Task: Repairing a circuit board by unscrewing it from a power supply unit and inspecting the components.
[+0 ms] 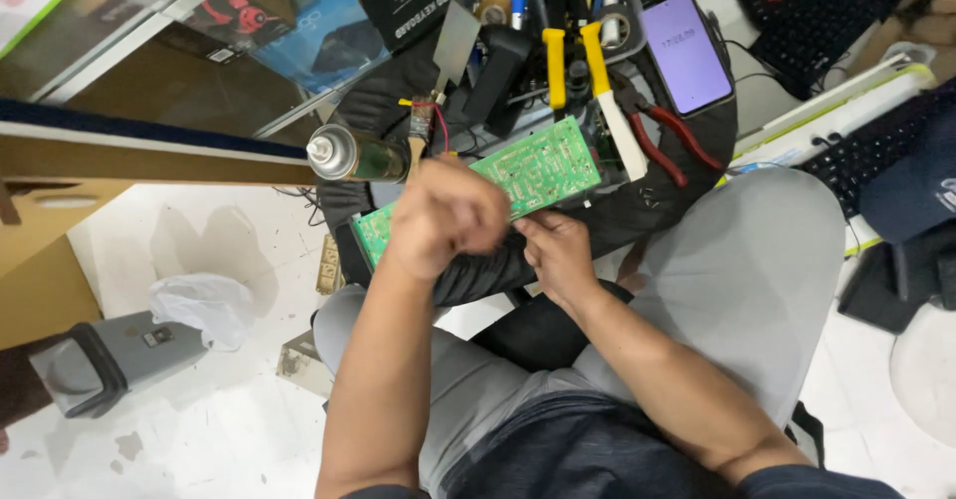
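A green circuit board (533, 168) lies tilted on a round black seat (677, 195) in front of my knees. My left hand (445, 217) is a blurred closed fist over the board's left half. A tan wooden handle (414, 150) sticks out above the fist, and the tool's working end is hidden. My right hand (558, 255) pinches the board's near edge, just right of the fist, and holds it steady.
A metal spray can (351, 154) stands left of the board. Yellow-handled tools (597, 71), red-handled pliers (669, 140) and a lit phone (686, 51) lie beyond it. Black keyboards (876, 140) are at the right, a grey bin (105, 360) on the floor at left.
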